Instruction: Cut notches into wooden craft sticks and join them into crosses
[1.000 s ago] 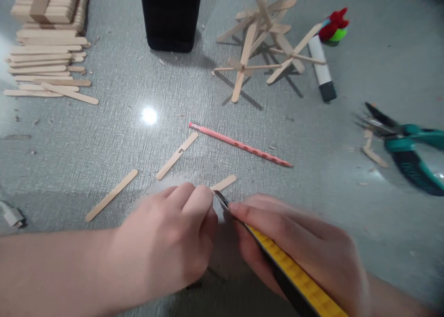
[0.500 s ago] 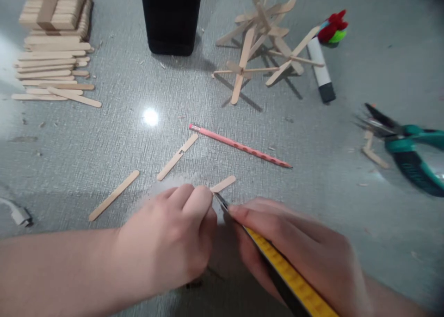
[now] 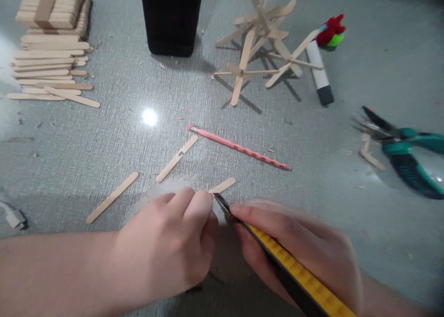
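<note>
My left hand (image 3: pixel 173 238) is closed on a wooden craft stick (image 3: pixel 224 185); one rounded end sticks out past the knuckles and the rest is hidden under the hand. In my right hand (image 3: pixel 298 252) is a yellow and black utility knife (image 3: pixel 294 270), its blade touching the stick's edge close to my left fingers. Above my left hand lies a notched craft stick (image 3: pixel 169 166), with a small cut-out near its middle. A plain craft stick (image 3: pixel 113 197) rests to its left. The pink pencil (image 3: pixel 239 148) lies beyond both hands.
Craft sticks (image 3: pixel 52 67) are piled at the upper left, below a banded bundle (image 3: pixel 52 4). A black container (image 3: pixel 171 21) stands at the back, left of a craft-stick structure (image 3: pixel 256 44). A white tube (image 3: pixel 319 74), green-handled pliers (image 3: pixel 405 155) and a cable plug (image 3: pixel 14 217) lie around.
The knife's handle swings slightly while its blade stays at the stick. My left hand keeps its hold, and the whole view shifts a little.
</note>
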Action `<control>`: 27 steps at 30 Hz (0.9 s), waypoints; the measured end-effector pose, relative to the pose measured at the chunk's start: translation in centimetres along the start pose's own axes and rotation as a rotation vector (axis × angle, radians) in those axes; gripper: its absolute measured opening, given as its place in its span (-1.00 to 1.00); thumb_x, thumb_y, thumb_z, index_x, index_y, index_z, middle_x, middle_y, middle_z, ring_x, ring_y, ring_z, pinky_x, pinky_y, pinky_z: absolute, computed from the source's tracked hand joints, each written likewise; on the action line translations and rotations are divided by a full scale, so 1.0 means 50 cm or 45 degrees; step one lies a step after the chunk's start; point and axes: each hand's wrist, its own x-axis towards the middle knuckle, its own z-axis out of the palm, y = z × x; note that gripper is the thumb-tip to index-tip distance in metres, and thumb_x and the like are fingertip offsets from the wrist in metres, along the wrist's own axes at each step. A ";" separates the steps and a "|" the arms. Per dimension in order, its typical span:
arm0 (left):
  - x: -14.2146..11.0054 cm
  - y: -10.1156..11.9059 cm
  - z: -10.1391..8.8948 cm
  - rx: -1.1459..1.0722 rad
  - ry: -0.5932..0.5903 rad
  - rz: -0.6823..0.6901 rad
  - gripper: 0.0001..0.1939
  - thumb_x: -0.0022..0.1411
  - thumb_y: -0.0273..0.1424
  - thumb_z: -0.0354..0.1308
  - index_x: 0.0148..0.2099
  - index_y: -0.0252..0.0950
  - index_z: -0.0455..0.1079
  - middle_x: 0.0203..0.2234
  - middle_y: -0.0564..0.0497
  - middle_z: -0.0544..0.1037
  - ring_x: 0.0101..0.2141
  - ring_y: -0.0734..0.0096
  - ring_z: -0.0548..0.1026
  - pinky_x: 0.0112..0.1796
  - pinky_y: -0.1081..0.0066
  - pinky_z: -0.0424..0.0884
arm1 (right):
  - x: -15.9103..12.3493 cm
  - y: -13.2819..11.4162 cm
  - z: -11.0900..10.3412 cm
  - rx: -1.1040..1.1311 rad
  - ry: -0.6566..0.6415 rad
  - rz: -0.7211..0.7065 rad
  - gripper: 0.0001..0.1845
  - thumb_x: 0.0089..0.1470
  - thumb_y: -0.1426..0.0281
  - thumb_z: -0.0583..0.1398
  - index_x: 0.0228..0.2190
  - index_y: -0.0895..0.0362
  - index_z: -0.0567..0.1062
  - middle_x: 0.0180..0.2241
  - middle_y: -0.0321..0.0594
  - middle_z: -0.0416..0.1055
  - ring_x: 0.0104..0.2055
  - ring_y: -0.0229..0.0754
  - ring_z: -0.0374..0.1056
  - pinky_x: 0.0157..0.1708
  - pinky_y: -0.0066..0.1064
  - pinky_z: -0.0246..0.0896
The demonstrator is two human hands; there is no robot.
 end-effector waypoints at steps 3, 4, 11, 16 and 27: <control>0.001 -0.001 -0.002 -0.052 -0.015 -0.028 -0.63 0.41 -0.59 -0.09 -0.45 -0.35 0.35 -0.55 0.03 0.34 -0.59 0.43 0.29 -0.63 0.37 0.33 | 0.003 -0.001 -0.001 -0.002 -0.012 -0.014 -0.70 0.24 0.55 0.15 -0.07 -0.05 0.40 -0.56 -0.43 0.51 -0.44 -0.22 0.55 -0.45 -0.46 0.48; 0.002 -0.001 -0.003 -0.073 -0.017 -0.051 -0.63 0.42 -0.59 -0.09 -0.45 -0.35 0.34 -0.55 0.04 0.33 -0.59 0.44 0.29 -0.63 0.38 0.34 | 0.004 -0.001 -0.002 0.000 -0.022 -0.019 -0.72 0.25 0.54 0.15 -0.07 -0.04 0.40 -0.56 -0.43 0.51 -0.44 -0.23 0.55 -0.44 -0.46 0.48; -0.001 0.007 0.000 0.011 -0.023 -0.072 -0.62 0.41 -0.58 -0.10 -0.47 -0.29 0.30 -0.55 0.05 0.32 -0.61 0.42 0.28 -0.66 0.35 0.28 | 0.003 -0.022 -0.007 0.052 -0.064 0.091 -0.71 0.30 0.51 0.13 -0.46 -0.02 0.38 -0.62 -0.39 0.47 -0.40 -0.21 0.56 -0.36 -0.47 0.48; -0.007 0.007 0.001 0.102 -0.133 -0.045 -0.79 0.33 -0.54 0.01 -0.37 -0.29 0.37 -0.49 0.02 0.40 -0.56 0.31 0.39 -0.66 0.31 0.28 | 0.009 -0.036 -0.002 0.149 -0.055 0.237 -0.53 0.37 0.45 0.07 -0.61 0.02 0.28 -0.60 -0.36 0.48 -0.57 -0.31 0.44 -0.45 -0.52 0.44; -0.011 0.001 0.000 0.113 -0.128 -0.020 -0.81 0.36 -0.54 0.00 -0.33 -0.29 0.33 -0.46 0.05 0.41 -0.53 0.41 0.35 -0.57 0.37 0.25 | 0.002 -0.010 0.002 -0.068 0.051 -0.001 -0.68 0.18 0.59 0.16 -0.11 -0.05 0.44 -0.53 -0.40 0.52 -0.47 -0.21 0.53 -0.45 -0.46 0.47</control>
